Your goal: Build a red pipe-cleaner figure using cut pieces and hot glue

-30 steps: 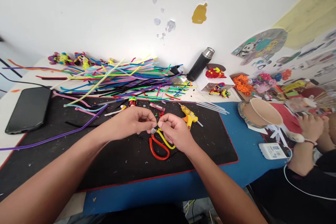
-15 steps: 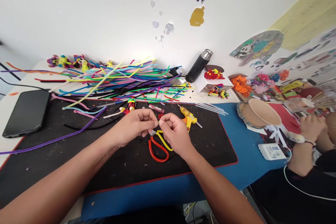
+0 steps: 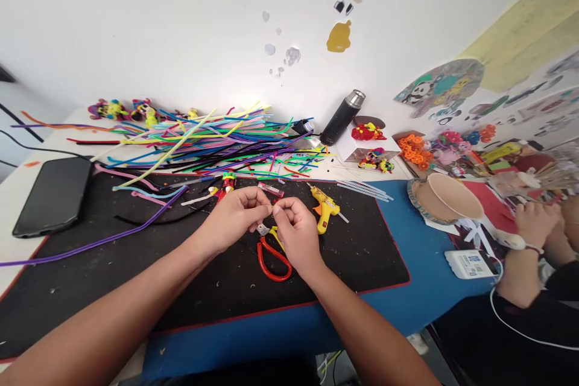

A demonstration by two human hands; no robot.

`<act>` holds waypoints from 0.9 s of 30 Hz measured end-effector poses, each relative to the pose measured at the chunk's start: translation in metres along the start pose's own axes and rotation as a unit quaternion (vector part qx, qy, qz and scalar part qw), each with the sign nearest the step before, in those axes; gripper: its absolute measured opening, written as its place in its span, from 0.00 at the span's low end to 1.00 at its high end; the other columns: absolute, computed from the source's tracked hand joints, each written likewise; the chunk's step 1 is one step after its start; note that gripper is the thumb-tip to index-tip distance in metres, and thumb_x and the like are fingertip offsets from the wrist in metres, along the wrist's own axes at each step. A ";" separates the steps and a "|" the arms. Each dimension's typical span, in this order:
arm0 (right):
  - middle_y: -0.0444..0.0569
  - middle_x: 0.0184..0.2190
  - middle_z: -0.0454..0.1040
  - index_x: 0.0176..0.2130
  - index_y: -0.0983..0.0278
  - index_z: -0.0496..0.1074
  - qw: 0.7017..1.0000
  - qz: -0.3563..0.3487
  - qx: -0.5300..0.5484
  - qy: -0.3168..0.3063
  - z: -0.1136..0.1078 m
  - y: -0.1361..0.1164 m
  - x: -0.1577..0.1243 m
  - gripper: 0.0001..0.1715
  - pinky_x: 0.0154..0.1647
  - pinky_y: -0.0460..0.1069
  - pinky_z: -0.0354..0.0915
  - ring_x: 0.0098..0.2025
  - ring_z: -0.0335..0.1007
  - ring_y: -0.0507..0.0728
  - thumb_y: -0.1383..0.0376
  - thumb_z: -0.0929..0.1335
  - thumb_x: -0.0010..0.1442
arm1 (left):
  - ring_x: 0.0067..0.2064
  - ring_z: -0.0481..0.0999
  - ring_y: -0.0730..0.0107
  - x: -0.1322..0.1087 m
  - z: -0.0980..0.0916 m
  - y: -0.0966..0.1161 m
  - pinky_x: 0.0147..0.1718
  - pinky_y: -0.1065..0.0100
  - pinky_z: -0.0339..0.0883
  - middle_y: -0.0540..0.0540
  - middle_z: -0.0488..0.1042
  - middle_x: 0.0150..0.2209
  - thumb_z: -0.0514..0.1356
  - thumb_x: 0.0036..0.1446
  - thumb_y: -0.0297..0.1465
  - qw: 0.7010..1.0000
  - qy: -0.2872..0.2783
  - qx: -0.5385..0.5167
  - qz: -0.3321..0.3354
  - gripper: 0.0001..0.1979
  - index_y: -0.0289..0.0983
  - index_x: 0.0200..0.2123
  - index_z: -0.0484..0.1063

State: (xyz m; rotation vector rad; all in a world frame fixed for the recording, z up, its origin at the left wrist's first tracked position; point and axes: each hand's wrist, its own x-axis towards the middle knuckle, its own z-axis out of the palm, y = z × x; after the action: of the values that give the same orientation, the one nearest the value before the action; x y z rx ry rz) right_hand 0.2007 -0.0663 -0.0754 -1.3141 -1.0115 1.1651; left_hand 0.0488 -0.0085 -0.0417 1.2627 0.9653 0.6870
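Note:
My left hand [image 3: 239, 217] and my right hand [image 3: 296, 232] meet fingertip to fingertip above the black mat [image 3: 217, 289]. Both are closed in a pinch; whatever is between the fingers is too small and covered to make out. Beneath them lie scissors [image 3: 274, 260] with red and yellow handles, partly hidden by my right hand. Just beyond my left hand is a small figure [image 3: 228, 181] in red, green and yellow, partly covered by the hand. A yellow glue gun [image 3: 324, 205] rests to the right of my right hand.
Pipe cleaners [image 3: 217, 139] are heaped along the wall. A phone [image 3: 54, 196] lies at the left, a black flask [image 3: 342, 117] at the back. Clear glue sticks [image 3: 364, 190] are near the glue gun. At the right, another person's hand [image 3: 536, 223] is beside a round tan bowl [image 3: 455, 196].
My right hand has shifted slightly left and covers more of the yellow scissor handle. Both hands keep their pinch. The whole view has moved slightly.

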 end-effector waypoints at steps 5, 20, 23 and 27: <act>0.32 0.17 0.57 0.37 0.59 0.69 0.999 0.016 0.003 -0.037 -0.004 0.000 0.007 0.19 0.17 0.45 0.46 0.16 0.46 0.48 0.48 0.73 0.64 | 0.21 0.62 0.76 0.000 -0.007 0.007 0.22 0.72 0.56 0.57 0.64 0.19 0.65 0.50 0.37 0.998 -0.004 0.046 0.034 0.10 0.38 0.26 0.71; 0.52 0.43 0.80 0.55 0.61 0.77 0.784 -0.063 -0.587 -0.193 -0.038 -0.030 -0.028 0.17 0.40 0.52 0.65 0.43 0.78 0.62 0.60 0.74 0.68 | 0.19 0.61 0.78 -0.006 -0.035 0.029 0.19 0.74 0.52 0.57 0.65 0.18 0.71 0.52 0.36 0.990 0.055 -0.082 0.098 0.13 0.38 0.30 0.70; 0.56 0.49 0.79 0.58 0.62 0.75 0.736 -0.074 -0.640 -0.206 -0.033 -0.027 -0.032 0.20 0.47 0.54 0.68 0.52 0.77 0.65 0.60 0.72 0.70 | 0.19 0.61 0.78 -0.010 -0.035 0.033 0.19 0.74 0.52 0.57 0.66 0.18 0.71 0.51 0.36 0.990 0.060 -0.082 0.102 0.13 0.38 0.30 0.70; 0.56 0.51 0.78 0.60 0.64 0.73 0.713 -0.076 -0.668 -0.198 -0.027 -0.022 -0.036 0.19 0.49 0.54 0.70 0.51 0.78 0.65 0.62 0.70 0.72 | 0.19 0.63 0.77 -0.012 -0.039 0.036 0.18 0.74 0.55 0.56 0.67 0.18 0.71 0.52 0.37 0.988 0.059 -0.080 0.116 0.13 0.38 0.30 0.70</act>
State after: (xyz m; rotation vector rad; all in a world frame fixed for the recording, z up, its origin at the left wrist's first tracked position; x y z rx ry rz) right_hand 0.2228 -0.1049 -0.0515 -1.9844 -2.4928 0.4305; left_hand 0.0114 0.0068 -0.0046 1.2128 0.8480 1.0115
